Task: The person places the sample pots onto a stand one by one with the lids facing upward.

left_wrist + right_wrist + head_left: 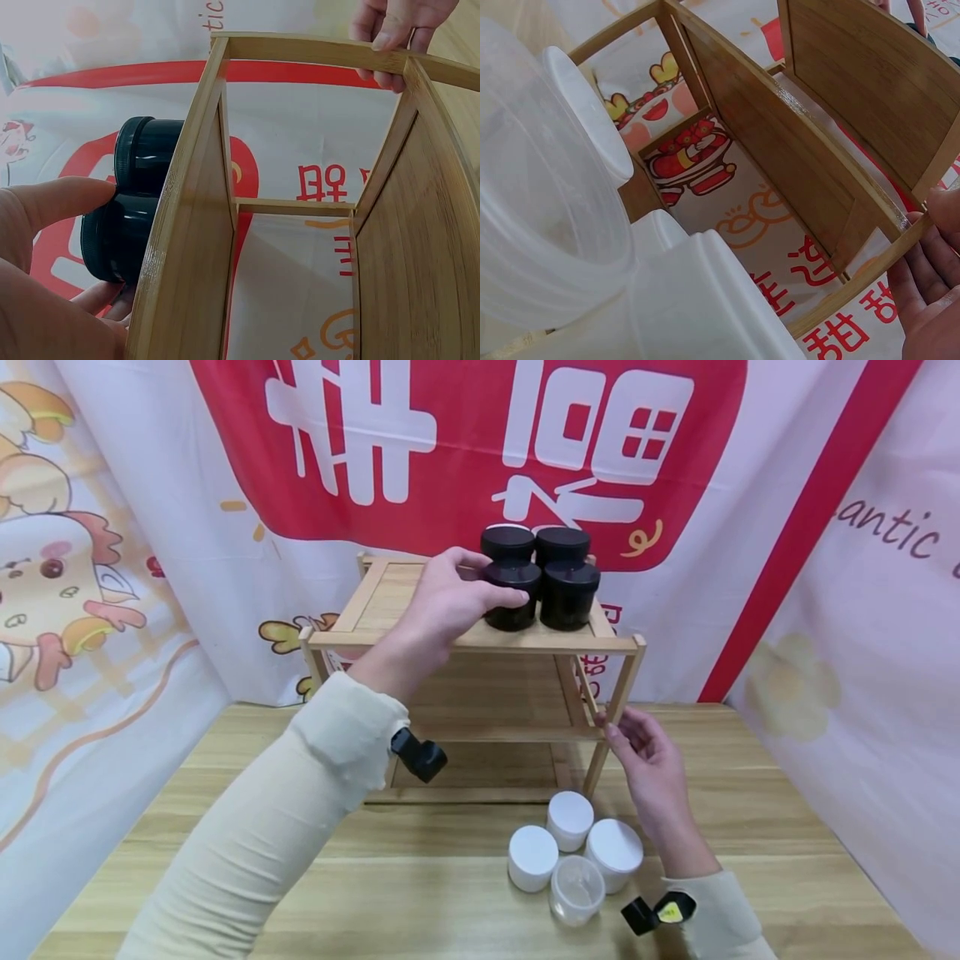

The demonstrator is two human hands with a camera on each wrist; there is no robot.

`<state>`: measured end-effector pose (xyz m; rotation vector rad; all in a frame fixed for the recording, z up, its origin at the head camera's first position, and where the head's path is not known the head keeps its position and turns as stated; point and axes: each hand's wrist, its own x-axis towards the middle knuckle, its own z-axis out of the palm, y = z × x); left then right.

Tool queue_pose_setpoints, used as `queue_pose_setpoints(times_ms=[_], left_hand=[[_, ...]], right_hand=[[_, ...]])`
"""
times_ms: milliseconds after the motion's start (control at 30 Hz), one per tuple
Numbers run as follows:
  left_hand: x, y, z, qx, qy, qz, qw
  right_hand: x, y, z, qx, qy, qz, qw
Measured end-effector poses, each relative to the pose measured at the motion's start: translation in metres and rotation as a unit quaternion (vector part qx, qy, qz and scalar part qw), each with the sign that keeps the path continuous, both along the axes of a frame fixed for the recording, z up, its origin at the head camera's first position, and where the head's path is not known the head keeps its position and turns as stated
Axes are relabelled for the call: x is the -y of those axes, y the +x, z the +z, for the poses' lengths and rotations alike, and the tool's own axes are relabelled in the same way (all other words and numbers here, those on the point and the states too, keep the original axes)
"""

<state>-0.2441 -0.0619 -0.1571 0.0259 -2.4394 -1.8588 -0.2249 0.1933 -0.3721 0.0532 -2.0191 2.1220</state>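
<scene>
Several black lidded jars (pixel 570 597) stand grouped at the right end of a wooden rack's (pixel 405 597) top shelf. My left hand (pixel 457 597) grips the front left jar (pixel 513 607), thumb across its front and fingers behind; the left wrist view shows this jar (pixel 112 240) between thumb and fingers. Lower down, my right hand (pixel 651 768) pinches the rack's right front post at the middle shelf. In the right wrist view the right hand's fingers (pixel 922 270) curl round the wooden side bar (pixel 862 289).
Before the rack's right front corner, white lidded jars (pixel 615 852) and a clear open jar (pixel 577 889) cluster on the wooden table (pixel 405 893). The rack's middle shelf (pixel 487 693) lies below the top one. Printed cloth (pixel 465 460) hangs close behind and at both sides.
</scene>
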Motion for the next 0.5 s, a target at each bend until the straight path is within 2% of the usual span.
queue_pose_setpoints(times_ms=[500], left_hand=[[-0.0016,0.0002,-0.0029,-0.010,0.008,-0.008,0.9999]], right_hand=[[0.0002,0.0007,0.0005,0.006,0.003,-0.001,1.000]])
